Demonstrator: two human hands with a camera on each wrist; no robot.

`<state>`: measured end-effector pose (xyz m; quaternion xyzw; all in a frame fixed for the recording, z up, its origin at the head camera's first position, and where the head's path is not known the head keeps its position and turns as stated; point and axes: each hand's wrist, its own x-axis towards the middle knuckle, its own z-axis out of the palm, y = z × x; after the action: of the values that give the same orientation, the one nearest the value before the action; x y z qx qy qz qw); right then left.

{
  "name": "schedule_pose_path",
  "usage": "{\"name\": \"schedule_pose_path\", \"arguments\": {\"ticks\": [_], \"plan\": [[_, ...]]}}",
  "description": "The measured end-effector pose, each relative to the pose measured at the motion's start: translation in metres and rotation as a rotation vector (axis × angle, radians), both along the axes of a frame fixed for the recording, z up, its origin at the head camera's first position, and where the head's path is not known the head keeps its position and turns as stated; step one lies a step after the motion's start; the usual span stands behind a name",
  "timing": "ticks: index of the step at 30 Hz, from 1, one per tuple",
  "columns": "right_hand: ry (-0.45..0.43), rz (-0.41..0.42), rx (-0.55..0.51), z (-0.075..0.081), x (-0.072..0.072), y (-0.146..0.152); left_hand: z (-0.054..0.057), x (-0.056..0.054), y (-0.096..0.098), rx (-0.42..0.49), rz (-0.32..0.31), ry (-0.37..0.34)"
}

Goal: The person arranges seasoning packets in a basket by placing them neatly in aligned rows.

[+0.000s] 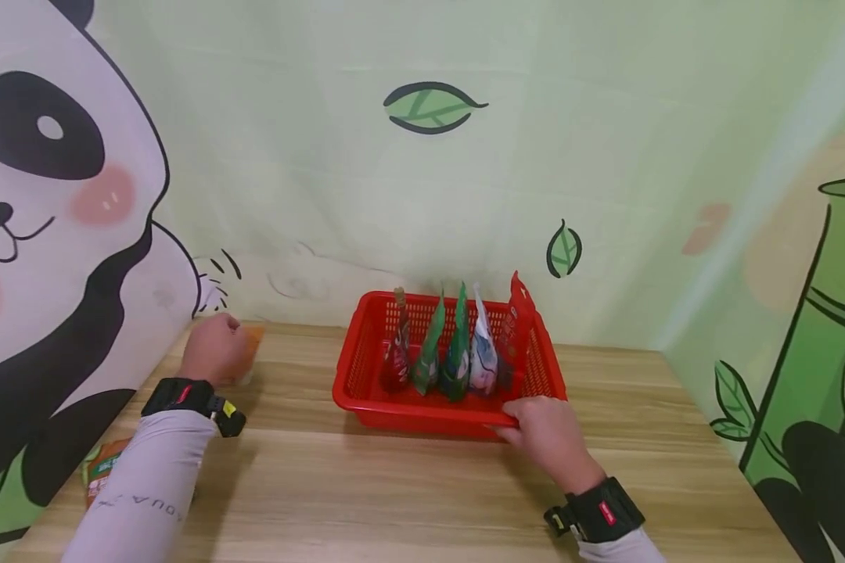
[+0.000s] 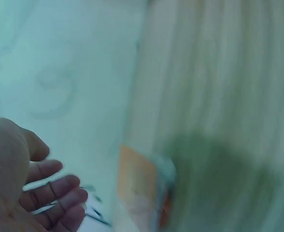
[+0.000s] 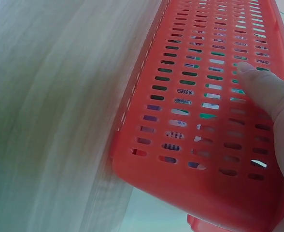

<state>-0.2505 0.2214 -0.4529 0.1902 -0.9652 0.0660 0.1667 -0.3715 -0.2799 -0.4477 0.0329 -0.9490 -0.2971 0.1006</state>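
Note:
A red plastic basket [image 1: 422, 414] with slotted walls stands on the table. My right hand [image 1: 545, 434] grips its near rim toward the right corner, the thumb [image 3: 262, 87] lying against the outer wall. Inside, several packets stand upright in a row: a dark red one [image 1: 397, 363], green ones [image 1: 458, 363], a white one [image 1: 483, 363] and a red one [image 1: 517, 332]. My left hand [image 1: 214, 349], fingers loosely bent and holding nothing, hovers at the table's back left. Beside it stands an orange packet [image 2: 137, 183], apart from the fingers in the left wrist view.
Partly hidden behind the left sleeve, an orange and green packet [image 1: 106, 469] lies at the table's left edge. A wall cloth [image 1: 289, 156] printed with pandas, leaves and bamboo hangs along the back and sides of the wooden table [image 1: 366, 500].

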Motion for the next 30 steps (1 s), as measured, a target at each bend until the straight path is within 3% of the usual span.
{"name": "schedule_pose_path", "arguments": {"ticks": [5,9,11,20,30], "plan": [[0.024,0.010,0.000,0.000,-0.002,0.001,-0.017,0.003,-0.022,-0.036,0.168,-0.191],[0.026,0.010,0.006,-0.003,-0.003,0.002,-0.025,0.003,-0.026,-0.030,0.201,-0.359],[0.028,0.008,0.008,-0.005,-0.003,0.003,-0.029,0.003,-0.025,-0.008,0.199,-0.403],[0.025,0.010,0.022,-0.007,-0.005,0.003,-0.050,0.001,-0.025,-0.005,0.285,-0.396],[0.021,0.002,0.019,-0.005,-0.003,0.003,-0.048,-0.002,-0.014,0.031,0.376,-0.374]]}}
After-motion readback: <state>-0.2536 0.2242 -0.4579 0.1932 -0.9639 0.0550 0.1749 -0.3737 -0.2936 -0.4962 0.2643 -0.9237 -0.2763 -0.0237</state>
